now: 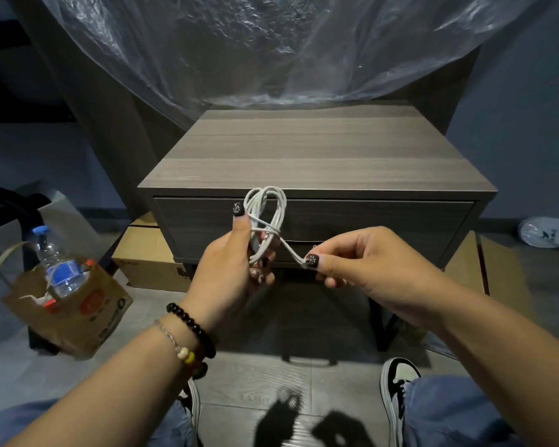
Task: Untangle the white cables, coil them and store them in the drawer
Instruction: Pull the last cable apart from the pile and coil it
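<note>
Right hand (365, 259) pinches the loose end of the white cable (265, 221) between thumb and fingers; left hand (233, 262) curls round the coiled loops, held upright right in front of the closed drawer (368, 221), forearms angled inward.

White cable against grey wood grain

The cable (265, 221) held between the hands is white; behind it the nightstand (313, 156) shows streaked grey-brown grain. Thumbnails are dark with pale specks. The left hand (229, 262) has a black bead bracelet (191, 327) at its wrist. Left of it, a brown paper bag (68, 314) holds a blue-labelled bottle (58, 262). Below, black-and-white shoes (397, 388).
</note>
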Tool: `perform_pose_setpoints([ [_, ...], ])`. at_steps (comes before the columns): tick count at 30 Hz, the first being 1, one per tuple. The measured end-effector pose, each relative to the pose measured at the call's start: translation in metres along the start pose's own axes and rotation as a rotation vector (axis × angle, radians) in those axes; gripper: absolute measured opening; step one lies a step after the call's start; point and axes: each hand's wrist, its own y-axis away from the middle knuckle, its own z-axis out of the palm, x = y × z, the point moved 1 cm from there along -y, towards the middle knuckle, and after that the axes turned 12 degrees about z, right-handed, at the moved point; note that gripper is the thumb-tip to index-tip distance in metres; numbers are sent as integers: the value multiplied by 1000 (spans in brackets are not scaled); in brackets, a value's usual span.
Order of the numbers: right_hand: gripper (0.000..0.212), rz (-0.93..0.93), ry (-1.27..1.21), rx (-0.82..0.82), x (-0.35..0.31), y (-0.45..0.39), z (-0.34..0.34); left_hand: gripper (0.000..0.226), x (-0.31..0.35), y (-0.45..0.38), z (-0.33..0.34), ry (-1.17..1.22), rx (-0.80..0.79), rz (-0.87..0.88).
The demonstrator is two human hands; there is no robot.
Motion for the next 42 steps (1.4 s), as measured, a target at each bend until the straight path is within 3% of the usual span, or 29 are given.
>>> perform_pose_setpoints([
  [4,25,23,230,74,2,-1,3,50,-2,1,4,165,-93,-182],
  [7,30,18,170,98,0,-1,4,28,0,4,4,171,-209,-282],
  [10,37,-8,20,93,-4,-2,3,15,-1,5,3,128,-294,-225],
  [15,45,-66,-179,96,-6,-3,-4,5,8,-5,1,171,-161,-188],
  [22,50,-213,-115,14,-17,11,-1,16,32,-20,-11,163,-110,-144],
  [25,41,-285,109,70,-16,8,0,14,28,-24,-9,139,-50,-176],
  [28,43,-354,275,153,-15,8,-5,10,19,-26,-7,-63,-105,-149],
  [32,30,-410,202,191,-15,16,-12,17,13,-22,2,-143,-245,-159],
  [37,26,-395,-45,-52,-6,26,-8,27,7,-18,16,-103,-286,-74],
  [39,22,-495,12,39,-2,29,-5,17,5,-20,22,-59,-284,-111],
  [42,23,-623,179,182,5,30,3,15,4,-26,26,129,-235,-315],
])
